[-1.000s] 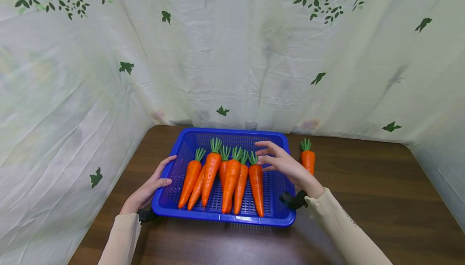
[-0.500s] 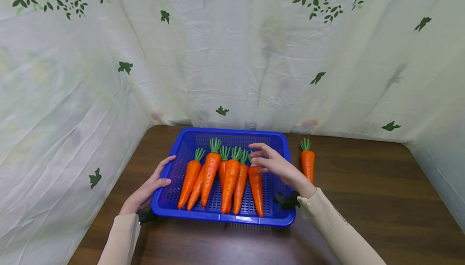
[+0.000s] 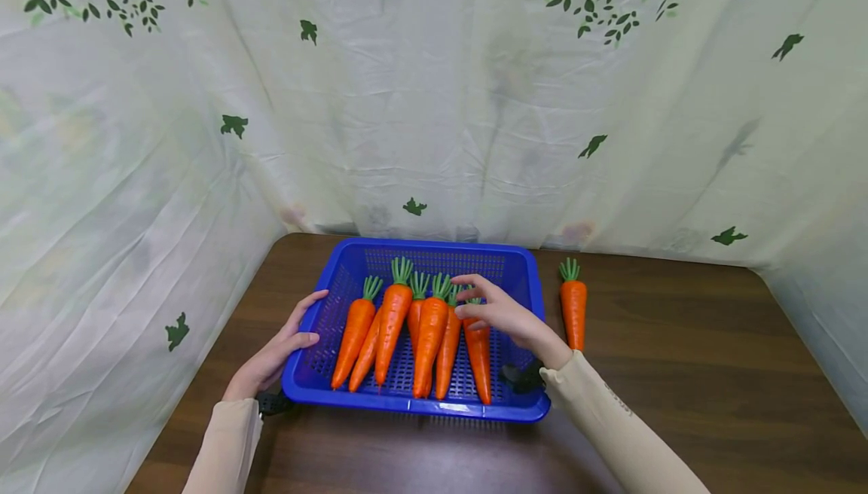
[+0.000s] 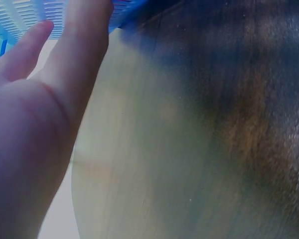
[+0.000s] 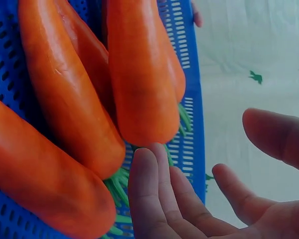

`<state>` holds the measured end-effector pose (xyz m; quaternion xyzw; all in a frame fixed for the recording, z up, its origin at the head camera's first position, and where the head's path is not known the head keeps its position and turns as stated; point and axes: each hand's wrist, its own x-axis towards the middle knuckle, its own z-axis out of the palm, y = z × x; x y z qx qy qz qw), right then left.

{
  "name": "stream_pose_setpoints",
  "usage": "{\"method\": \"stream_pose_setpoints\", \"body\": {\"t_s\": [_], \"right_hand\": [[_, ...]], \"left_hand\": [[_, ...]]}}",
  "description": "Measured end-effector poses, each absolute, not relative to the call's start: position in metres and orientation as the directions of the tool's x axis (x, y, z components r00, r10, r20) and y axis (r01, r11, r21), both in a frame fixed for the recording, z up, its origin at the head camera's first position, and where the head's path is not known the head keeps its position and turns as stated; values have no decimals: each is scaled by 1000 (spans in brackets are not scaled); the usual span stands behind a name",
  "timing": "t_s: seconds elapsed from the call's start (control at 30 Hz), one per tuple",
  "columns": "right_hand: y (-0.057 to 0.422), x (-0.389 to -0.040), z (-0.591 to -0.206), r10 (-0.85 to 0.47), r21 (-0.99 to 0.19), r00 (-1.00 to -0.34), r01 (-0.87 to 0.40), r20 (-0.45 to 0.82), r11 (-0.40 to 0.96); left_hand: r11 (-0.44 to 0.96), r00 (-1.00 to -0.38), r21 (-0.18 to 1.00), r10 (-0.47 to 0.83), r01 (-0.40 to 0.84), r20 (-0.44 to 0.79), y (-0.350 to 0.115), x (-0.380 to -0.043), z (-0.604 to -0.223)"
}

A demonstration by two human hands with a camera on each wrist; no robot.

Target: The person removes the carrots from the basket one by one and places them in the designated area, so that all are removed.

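A blue plastic basket (image 3: 447, 408) stands on the table with several orange carrots (image 3: 430, 340) in it, green tops toward the far side. My left hand (image 3: 274, 355) holds the basket's left rim, thumb over the edge; in the left wrist view its fingers reach up to the slotted wall. Over the right part of the basket hovers my right hand (image 3: 498, 309), fingers apart and holding nothing. It partly hides the rightmost carrot (image 3: 479, 362). In the right wrist view the fingertips are close by the broad end of a carrot (image 5: 142, 74); whether they touch cannot be told.
One more carrot (image 3: 573, 309) lies on the brown wooden table (image 3: 705, 358), to the right of the basket. A pale curtain (image 3: 434, 140) with leaf and bird prints hangs behind the table and along its sides.
My right hand has moved left and slightly lower, over the tops of the right-hand carrots. The lone carrot shows more fully. My left hand and the basket stay in place.
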<state>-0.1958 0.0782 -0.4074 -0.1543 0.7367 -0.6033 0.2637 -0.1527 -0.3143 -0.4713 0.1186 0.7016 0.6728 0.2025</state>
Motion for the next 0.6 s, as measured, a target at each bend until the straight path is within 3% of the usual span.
{"method": "stream_pose_setpoints", "body": {"t_s": [0.6], "right_hand": [[62,-195,-415,-541,-959,-807,110,-239,260]], "left_hand": [[54,-889,992,441,-111,-124,-314,-153,-471]]}}
